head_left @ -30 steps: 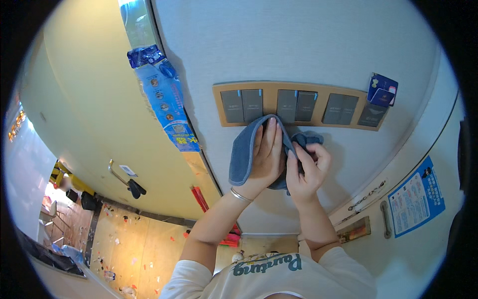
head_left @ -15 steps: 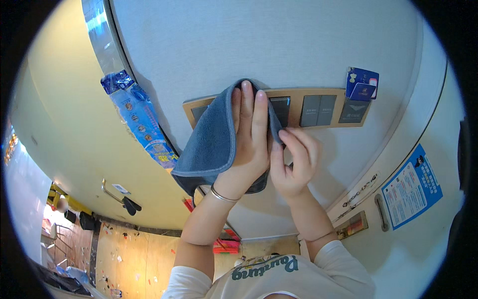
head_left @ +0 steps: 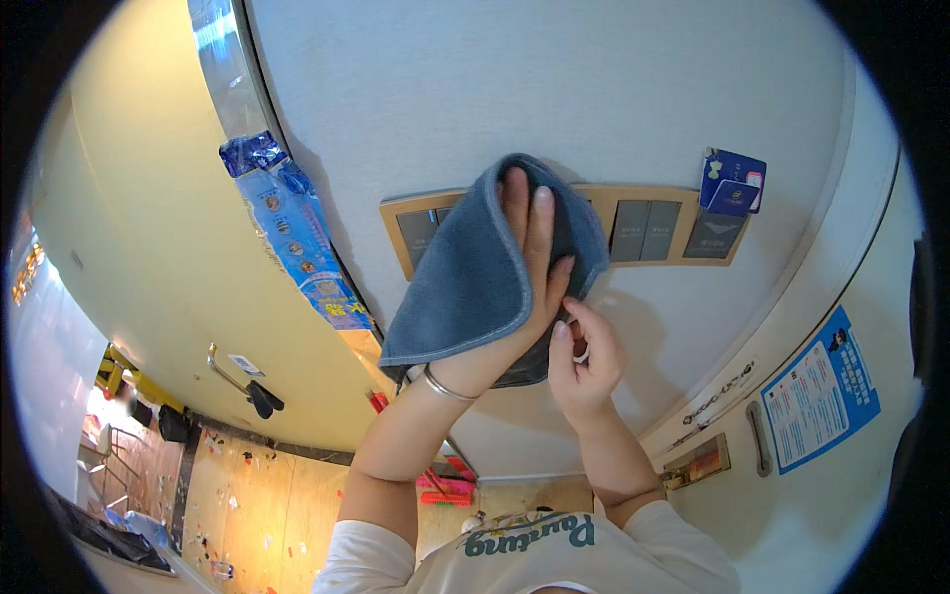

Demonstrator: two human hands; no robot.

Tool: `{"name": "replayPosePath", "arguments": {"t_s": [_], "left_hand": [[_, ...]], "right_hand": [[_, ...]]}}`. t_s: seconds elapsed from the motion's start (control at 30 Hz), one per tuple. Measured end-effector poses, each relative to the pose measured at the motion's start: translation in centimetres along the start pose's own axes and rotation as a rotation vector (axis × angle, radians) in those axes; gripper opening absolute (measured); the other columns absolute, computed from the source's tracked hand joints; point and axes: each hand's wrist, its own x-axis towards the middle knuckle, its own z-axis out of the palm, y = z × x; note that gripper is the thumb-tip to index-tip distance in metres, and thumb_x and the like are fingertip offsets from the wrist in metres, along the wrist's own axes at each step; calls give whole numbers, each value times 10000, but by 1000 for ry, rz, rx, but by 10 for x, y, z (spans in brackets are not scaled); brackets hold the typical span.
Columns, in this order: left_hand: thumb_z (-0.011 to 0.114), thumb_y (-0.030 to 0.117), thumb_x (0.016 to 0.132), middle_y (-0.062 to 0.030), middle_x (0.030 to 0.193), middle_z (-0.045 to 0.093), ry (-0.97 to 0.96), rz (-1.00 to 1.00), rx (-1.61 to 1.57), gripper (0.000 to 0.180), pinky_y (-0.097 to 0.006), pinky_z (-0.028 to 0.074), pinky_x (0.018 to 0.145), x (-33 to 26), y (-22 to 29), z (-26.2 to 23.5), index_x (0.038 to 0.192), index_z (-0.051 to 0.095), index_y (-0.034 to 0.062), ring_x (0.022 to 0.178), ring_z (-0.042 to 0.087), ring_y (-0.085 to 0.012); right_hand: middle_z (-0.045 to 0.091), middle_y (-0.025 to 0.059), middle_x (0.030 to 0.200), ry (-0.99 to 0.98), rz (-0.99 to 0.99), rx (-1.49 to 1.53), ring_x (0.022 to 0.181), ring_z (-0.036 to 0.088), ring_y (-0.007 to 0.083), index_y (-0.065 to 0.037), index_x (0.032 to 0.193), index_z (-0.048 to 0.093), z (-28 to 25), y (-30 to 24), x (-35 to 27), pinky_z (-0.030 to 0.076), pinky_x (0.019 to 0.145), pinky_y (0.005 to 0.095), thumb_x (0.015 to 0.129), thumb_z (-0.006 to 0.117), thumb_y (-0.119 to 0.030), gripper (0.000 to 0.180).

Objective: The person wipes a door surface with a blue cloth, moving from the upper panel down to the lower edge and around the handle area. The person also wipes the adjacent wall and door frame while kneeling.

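Left hand flat, fingers extended, pressing a grey-blue cloth against the tan switch panel on the pale wall. Right hand just below, fingers loosely curled, pinching the cloth's lower edge. Blue card holder at panel's right end.

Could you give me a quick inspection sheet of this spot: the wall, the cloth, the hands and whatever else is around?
Surface: pale grey wall with a tan switch panel.
Job's things: blue-grey cloth, folded, pressed over the panel's left part.
Clutter: blue card holder at the panel's right end; blue packet hanging at the wall's edge.
Hands: left hand flat on the cloth; right hand pinching its lower edge.
Cables: nothing seen.
Surroundings: cream door with a lever handle; blue notice on a door to the right.
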Motion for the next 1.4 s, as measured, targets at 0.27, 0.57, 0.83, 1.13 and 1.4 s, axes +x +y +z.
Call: {"name": "replayPosePath", "arguments": {"t_s": [0.27,0.57,0.83,1.13,1.4], "left_hand": [[639,228,801,-308,1411,271,32,-207,39,748,-513,192,1087,-10,-22,-23,1362,271,-103,1306,261,-474],[634,188,782,-200,1191,477,99,-13,65,520,-428,382,950,24,23,2,1213,502,-70,1140,460,-352],[545,174,864,-234,1223,490,-27,217,219,488,-403,419,926,48,61,15,1263,456,-93,1119,489,-344],[553,153,837,-251,1429,294,-142,70,-117,622,-517,197,1085,21,68,31,1367,318,-70,1325,270,-416],[575,190,831,-284,1420,269,-162,103,-145,605,-532,218,1065,-46,66,57,1326,371,-90,1289,287,-472]], "right_hand": [[534,56,606,-37,-47,7,473,445,183,-10,972,625,-5,6,-2,342,472,307,717,641,12,256],[538,76,625,-2,-58,7,495,463,198,-8,937,624,-17,11,0,346,491,327,721,629,2,216],[572,79,704,154,76,47,552,514,142,16,908,609,-37,25,0,397,496,245,780,597,10,128],[549,223,1008,127,68,-160,906,543,299,72,1227,448,-45,42,11,456,764,349,746,587,26,503],[500,270,1143,-89,-161,-705,1048,472,401,75,1079,569,-25,90,-63,389,885,501,802,553,-205,394]]}}
